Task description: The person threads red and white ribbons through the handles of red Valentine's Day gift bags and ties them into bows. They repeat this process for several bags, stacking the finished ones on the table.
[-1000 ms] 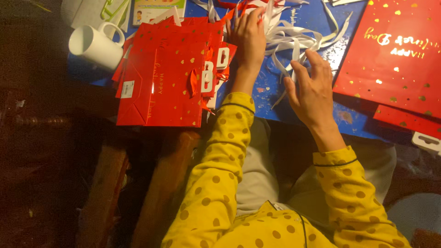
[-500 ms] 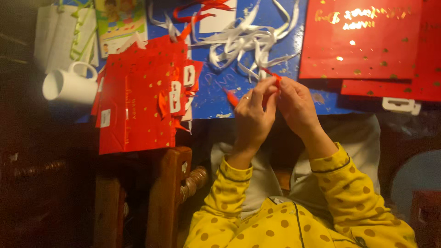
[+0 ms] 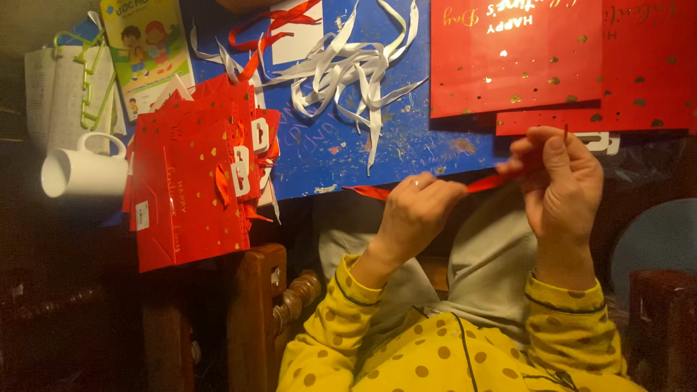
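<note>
- The left hand [image 3: 417, 210] is pinched shut on a red ribbon [image 3: 485, 181], fingertips bunched together over the strip; a short red tail pokes out to the left of the knuckles.
- The right hand [image 3: 563, 181] sits just to the right and a little higher, fingers curled and closed on the other end of the same ribbon, with a thin red tip showing above the thumb.
- Between the two hands the ribbon runs nearly level, rising slightly toward the right hand. Its long axis lies left to right, parallel to the near edge of the blue tabletop [image 3: 327, 156], and it is held off the table, above the person's lap.
- Both hands hold it equally; nothing stands between them.
- Just beyond the hands, on the tabletop's right side, lie flat red gift bags with gold dots [image 3: 515, 58], overlapping and reaching the near edge.
- Toward the middle of the far side sits a loose tangle of white ribbons [image 3: 348, 69], with a few red strips across its top.
- At the left near edge a stack of folded red bags [image 3: 192, 189] overhangs the table.
- Farther left a white mug [image 3: 80, 174] lies on its side, near a children's booklet [image 3: 145, 51] and a green hanger [image 3: 91, 80].
</note>
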Available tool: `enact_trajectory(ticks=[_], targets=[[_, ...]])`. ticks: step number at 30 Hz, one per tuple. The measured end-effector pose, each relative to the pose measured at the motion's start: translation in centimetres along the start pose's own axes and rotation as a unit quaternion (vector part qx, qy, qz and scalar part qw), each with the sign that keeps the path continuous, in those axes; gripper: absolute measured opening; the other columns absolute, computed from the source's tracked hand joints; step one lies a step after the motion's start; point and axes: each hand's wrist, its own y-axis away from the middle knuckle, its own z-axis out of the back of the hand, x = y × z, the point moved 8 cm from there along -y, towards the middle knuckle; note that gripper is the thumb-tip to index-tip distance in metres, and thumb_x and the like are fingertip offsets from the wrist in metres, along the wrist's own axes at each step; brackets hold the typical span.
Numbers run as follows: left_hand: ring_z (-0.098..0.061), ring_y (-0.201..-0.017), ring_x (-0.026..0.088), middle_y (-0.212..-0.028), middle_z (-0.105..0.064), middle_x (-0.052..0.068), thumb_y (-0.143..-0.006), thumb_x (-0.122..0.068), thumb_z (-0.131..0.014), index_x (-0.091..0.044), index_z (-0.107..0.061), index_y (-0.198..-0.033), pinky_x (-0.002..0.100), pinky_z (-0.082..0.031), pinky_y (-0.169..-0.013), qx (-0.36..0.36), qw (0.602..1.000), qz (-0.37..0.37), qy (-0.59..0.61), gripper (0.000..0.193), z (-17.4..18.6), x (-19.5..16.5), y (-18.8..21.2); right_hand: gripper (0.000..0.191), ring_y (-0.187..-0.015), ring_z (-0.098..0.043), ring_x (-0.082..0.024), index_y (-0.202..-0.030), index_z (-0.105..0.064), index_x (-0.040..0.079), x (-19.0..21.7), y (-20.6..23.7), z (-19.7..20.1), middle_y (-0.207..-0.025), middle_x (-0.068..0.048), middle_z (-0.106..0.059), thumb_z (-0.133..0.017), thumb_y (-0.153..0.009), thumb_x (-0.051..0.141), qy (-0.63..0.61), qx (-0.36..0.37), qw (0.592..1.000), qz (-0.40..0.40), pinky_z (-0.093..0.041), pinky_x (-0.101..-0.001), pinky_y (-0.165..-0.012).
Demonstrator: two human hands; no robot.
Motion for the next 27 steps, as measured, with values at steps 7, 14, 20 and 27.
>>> enact_trajectory(ticks=[7, 14, 20, 27], targets=[[-0.064, -0.113, 0.031, -0.115, -0.069, 0.009, -0.088, -0.014, -0.075, -0.009, -0.066, -0.119, 0.041, -0.053, -0.096, -0.083, 0.995, -0.003, -0.047, 0.033, -0.5, 3.2, -5.7, 0.035, -0.055, -0.043, -0.002, -0.137, -0.065, -0.003, 0.5, 0.7, -0.2, -0.083, -0.005, -0.066, -0.064, -0.113, 0.022, 0.113, 0.026, 0.991, 0.062, -0.033, -0.0199, -0.054], [-0.065, -0.117, 0.03, -0.118, -0.07, 0.01, -0.092, -0.006, -0.071, -0.004, -0.069, -0.118, 0.042, -0.053, -0.106, -0.047, 0.982, -0.064, -0.17, 0.026, -1.0, 3.6, -9.5, 0.035, -0.061, -0.041, -0.003, -0.133, -0.068, -0.004, 0.9, 1.1, 0.1, -0.09, -0.004, -0.067, -0.063, -0.112, 0.024, 0.164, -0.015, 0.984, 0.063, -0.03, -0.0191, -0.053], [-0.065, -0.116, 0.03, -0.113, -0.068, 0.011, -0.092, -0.009, -0.071, -0.002, -0.068, -0.116, 0.046, -0.051, -0.109, -0.091, 0.959, -0.077, -0.257, 0.025, 7.0, -2.1, -5.1, 0.025, -0.056, -0.039, -0.003, -0.12, -0.069, -0.004, 1.2, 1.5, -0.8, -0.09, -0.004, -0.065, -0.057, -0.117, 0.018, 0.208, 0.01, 0.974, 0.09, -0.028, -0.0193, -0.051], [-0.07, -0.091, 0.025, -0.09, -0.068, 0.008, -0.093, -0.015, -0.074, -0.008, -0.072, -0.097, 0.039, -0.056, -0.076, 0.043, 0.986, 0.078, -0.144, 0.009, 2.7, -2.2, -1.8, 0.023, -0.059, -0.051, -0.008, -0.121, -0.065, -0.004, -0.1, 1.2, 0.2, -0.09, -0.007, -0.065, -0.052, -0.118, 0.016, 0.118, -0.055, 0.99, 0.06, -0.037, -0.0211, -0.05]])
